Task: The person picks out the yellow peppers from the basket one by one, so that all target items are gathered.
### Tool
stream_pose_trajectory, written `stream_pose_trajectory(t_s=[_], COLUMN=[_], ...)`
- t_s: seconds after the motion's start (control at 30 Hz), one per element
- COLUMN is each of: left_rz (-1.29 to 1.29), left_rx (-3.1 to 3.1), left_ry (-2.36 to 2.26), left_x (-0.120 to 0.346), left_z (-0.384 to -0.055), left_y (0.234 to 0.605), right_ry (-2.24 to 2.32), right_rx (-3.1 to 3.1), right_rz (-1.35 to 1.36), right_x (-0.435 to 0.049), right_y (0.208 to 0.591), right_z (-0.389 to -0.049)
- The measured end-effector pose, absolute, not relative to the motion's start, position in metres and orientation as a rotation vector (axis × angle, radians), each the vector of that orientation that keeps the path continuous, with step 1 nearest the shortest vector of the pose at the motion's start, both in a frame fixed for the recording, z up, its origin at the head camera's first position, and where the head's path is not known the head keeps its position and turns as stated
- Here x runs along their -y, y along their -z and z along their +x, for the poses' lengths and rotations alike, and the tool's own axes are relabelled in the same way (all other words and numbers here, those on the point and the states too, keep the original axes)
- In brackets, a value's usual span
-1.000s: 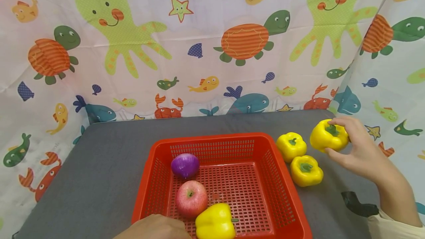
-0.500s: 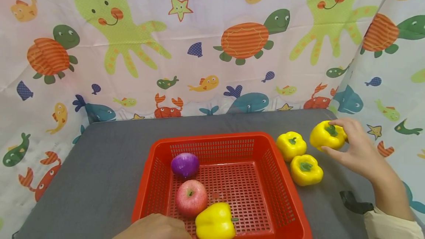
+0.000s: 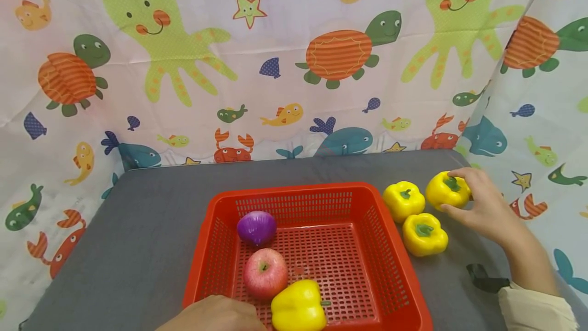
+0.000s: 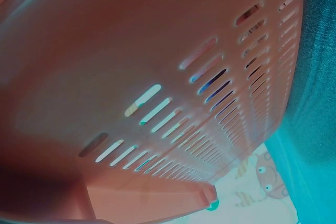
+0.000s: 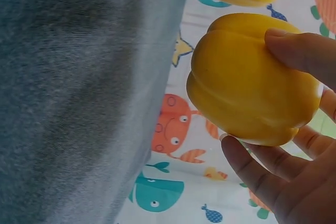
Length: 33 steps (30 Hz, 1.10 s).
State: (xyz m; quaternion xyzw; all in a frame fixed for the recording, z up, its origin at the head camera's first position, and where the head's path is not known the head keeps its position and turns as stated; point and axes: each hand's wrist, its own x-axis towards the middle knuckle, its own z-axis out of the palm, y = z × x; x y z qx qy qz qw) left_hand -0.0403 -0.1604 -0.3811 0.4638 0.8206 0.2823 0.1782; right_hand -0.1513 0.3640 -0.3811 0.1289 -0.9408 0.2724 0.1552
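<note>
My right hand (image 3: 482, 208) grips a yellow bell pepper (image 3: 440, 191) between thumb and fingers at the right of the table. In the right wrist view the thumb lies across this pepper (image 5: 252, 85), with the fingers around its other side. Two more yellow bell peppers, one behind (image 3: 403, 202) and one in front (image 3: 424, 235), stand between it and the red basket (image 3: 294, 187). My left hand (image 3: 213, 314) is at the basket's front left, its fingers hidden. Close by in the basket are a yellow bell pepper (image 3: 298, 306), an apple (image 3: 265, 274) and a purple onion (image 3: 256, 229).
The slotted basket wall (image 4: 131, 77) fills most of the left wrist view. A dark curved object (image 3: 484, 277) lies by the right forearm. Grey cloth covers the table (image 3: 138, 239), and a sea-animal curtain (image 3: 275, 65) surrounds it at the back and sides.
My right hand has moved left and slightly down with the bell pepper, closer to the other two peppers on the table. The left hand and the basket stay put.
</note>
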Motion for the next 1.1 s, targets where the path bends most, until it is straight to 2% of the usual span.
stream_pose_trajectory(t_s=[1.1], left_rz=[1.292], left_rx=[-2.323], left_ry=[-0.79], left_x=[0.162], left_z=[-0.04], left_y=[0.382], right_ry=[-0.834], right_rx=[2.841], right_rz=[0.268], right_x=[-0.374], right_y=[0.416], right_z=[-0.163])
